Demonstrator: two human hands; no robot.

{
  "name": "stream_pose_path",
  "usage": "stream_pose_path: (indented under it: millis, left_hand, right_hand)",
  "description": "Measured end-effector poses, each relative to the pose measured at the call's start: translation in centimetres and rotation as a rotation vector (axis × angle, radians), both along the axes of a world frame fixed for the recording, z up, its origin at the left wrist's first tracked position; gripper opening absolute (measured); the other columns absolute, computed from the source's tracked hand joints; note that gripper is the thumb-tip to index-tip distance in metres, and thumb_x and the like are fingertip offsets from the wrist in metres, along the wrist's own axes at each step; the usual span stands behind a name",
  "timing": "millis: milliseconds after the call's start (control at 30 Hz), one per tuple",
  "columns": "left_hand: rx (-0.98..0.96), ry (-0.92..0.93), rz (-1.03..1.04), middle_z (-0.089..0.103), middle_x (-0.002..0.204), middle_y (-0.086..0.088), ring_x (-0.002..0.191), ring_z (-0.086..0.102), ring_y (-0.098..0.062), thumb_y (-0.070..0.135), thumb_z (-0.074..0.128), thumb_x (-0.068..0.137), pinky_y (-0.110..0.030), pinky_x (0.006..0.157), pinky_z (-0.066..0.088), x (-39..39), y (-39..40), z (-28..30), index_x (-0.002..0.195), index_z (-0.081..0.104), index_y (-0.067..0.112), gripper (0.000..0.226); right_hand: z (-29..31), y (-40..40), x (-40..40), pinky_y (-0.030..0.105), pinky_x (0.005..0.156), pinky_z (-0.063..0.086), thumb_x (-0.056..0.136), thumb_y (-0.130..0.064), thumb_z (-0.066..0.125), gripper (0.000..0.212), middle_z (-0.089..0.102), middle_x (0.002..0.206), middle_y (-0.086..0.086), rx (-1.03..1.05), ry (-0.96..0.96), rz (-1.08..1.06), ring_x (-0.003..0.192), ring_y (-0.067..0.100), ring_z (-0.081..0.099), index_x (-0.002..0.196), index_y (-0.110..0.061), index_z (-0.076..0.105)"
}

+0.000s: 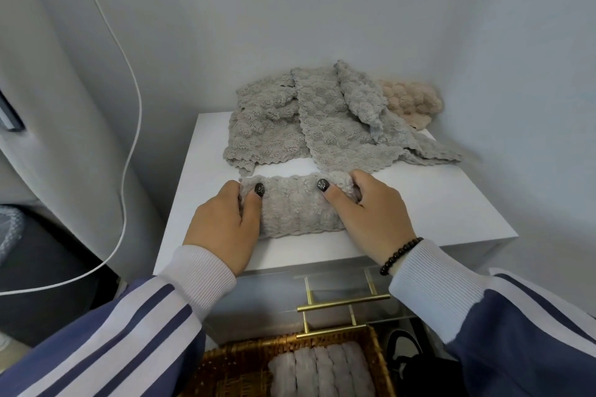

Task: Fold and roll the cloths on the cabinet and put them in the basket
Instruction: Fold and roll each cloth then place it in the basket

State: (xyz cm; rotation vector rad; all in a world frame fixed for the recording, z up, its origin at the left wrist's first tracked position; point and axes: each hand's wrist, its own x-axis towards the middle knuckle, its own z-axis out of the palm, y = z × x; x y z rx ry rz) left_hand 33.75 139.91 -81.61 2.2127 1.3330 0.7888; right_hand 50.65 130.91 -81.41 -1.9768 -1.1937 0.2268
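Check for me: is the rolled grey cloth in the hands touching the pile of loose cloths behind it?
Apart. The head view shows a strip of bare white cabinet top between the rolled grey cloth and the near edge of the loose cloth pile.

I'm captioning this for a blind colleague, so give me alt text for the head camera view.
Two hands, left and right, grip the ends of a rolled grey cloth on a white cabinet. Behind it lie loose grey cloths and a beige one. Below, a wicker basket holds rolled cloths.
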Motion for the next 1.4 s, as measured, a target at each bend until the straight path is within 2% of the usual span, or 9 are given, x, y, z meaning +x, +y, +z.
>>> stream_pose_path:
  millis: [167, 267, 367, 467, 667, 833, 1033, 1200, 1400]
  left_hand:
    - [0.015, 0.178, 0.071, 0.052, 0.066, -0.005, 0.064, 0.051, -0.027, 0.039, 0.037, 0.098, -0.035, 0.06, 0.039, 0.8, 0.7, 0.5, 0.077, 0.038, 0.016, 0.031]
    - [0.072, 0.356, 0.129, 0.058, 0.077, -0.006, 0.075, 0.058, -0.032, 0.041, 0.04, 0.096, -0.037, 0.073, 0.044, 0.9, 1.1, 0.8, 0.094, 0.043, 0.014, 0.027]
    - [0.419, 0.321, 0.094, 0.061, 0.085, -0.009, 0.08, 0.059, -0.033, 0.015, 0.058, 0.088, -0.04, 0.074, 0.038, 1.1, 1.5, 0.6, 0.097, 0.053, 0.01, 0.011]
    - [0.762, 0.28, -0.199, 0.066, 0.105, -0.014, 0.091, 0.064, -0.032, 0.003, 0.047, 0.078, -0.04, 0.079, 0.039, 1.6, 1.7, -0.5, 0.099, 0.063, 0.005, 0.026]
    - [0.474, 0.383, -0.399, 0.069, 0.1, -0.019, 0.083, 0.068, -0.033, 0.016, 0.035, 0.082, -0.039, 0.077, 0.055, 1.7, 0.7, -1.2, 0.109, 0.065, -0.003, 0.044]
    - [0.461, 0.388, -0.425, 0.066, 0.107, -0.015, 0.094, 0.064, -0.032, 0.038, 0.038, 0.089, -0.038, 0.088, 0.051, 1.1, 0.3, -1.3, 0.118, 0.06, -0.001, 0.053]
    - [0.329, 0.383, -0.5, 0.06, 0.126, -0.014, 0.113, 0.059, -0.03, 0.052, 0.039, 0.081, -0.031, 0.1, 0.036, 0.3, 1.7, -1.3, 0.133, 0.05, 0.003, 0.072]
    - [0.21, 0.384, -0.506, 0.045, 0.145, -0.004, 0.13, 0.044, -0.023, 0.067, 0.023, 0.072, -0.02, 0.104, 0.024, -0.4, 2.8, -1.0, 0.146, 0.034, 0.016, 0.091]
    - [0.317, 0.327, -0.564, 0.065, 0.119, -0.006, 0.102, 0.064, -0.028, 0.054, 0.045, 0.079, -0.037, 0.086, 0.053, -1.2, 3.6, -0.2, 0.132, 0.047, 0.023, 0.061]
  right_hand:
    - [0.1, 1.3, 0.0, 0.024, 0.05, 0.025, 0.084, -0.051, 0.062, 0.046, 0.034, 0.055, -0.01, -0.043, 0.02, -0.083, 0.05, 0.01, 0.034, 0.061, -0.026, 0.031]
    - [0.1, 1.9, -0.1, 0.027, 0.061, 0.038, 0.082, -0.052, 0.064, 0.033, 0.044, 0.067, -0.011, -0.079, 0.021, -0.099, 0.065, 0.012, 0.048, 0.08, -0.022, 0.05]
    - [0.5, 2.0, 0.0, 0.029, 0.076, 0.045, 0.081, -0.047, 0.067, 0.034, 0.05, 0.083, -0.012, -0.076, 0.055, -0.118, 0.082, 0.015, 0.054, 0.098, -0.022, 0.05]
    - [0.7, 1.9, -0.1, 0.028, 0.079, 0.045, 0.08, -0.043, 0.07, 0.037, 0.054, 0.092, -0.01, -0.056, 0.096, -0.13, 0.086, 0.013, 0.055, 0.102, -0.023, 0.048]
    - [0.4, 2.0, 0.5, 0.024, 0.079, 0.045, 0.078, -0.031, 0.075, 0.033, 0.055, 0.093, -0.01, 0.073, 0.186, -0.142, 0.086, 0.01, 0.055, 0.101, -0.02, 0.055]
    - [-0.7, 2.1, -0.6, 0.038, 0.092, 0.04, 0.078, -0.003, 0.047, 0.035, 0.063, 0.111, 0.004, 0.29, -0.502, 0.117, 0.106, 0.02, 0.056, 0.107, -0.009, 0.065]
    - [-1.5, 1.5, -0.8, 0.042, 0.107, 0.037, 0.092, -0.014, 0.033, 0.044, 0.056, 0.132, 0.009, -0.012, -0.437, 0.391, 0.127, 0.026, 0.047, 0.131, -0.005, 0.052]
    - [-0.2, 0.6, 0.2, 0.015, 0.108, 0.01, 0.093, -0.035, 0.054, 0.066, 0.024, 0.155, -0.007, -0.242, -0.393, 0.491, 0.144, 0.008, 0.015, 0.15, -0.021, 0.023]
    - [-1.0, 0.7, 0.5, 0.04, 0.094, 0.046, 0.078, -0.027, 0.057, 0.055, 0.062, 0.122, 0.006, -0.037, -0.479, 0.409, 0.112, 0.025, 0.057, 0.131, -0.01, 0.055]
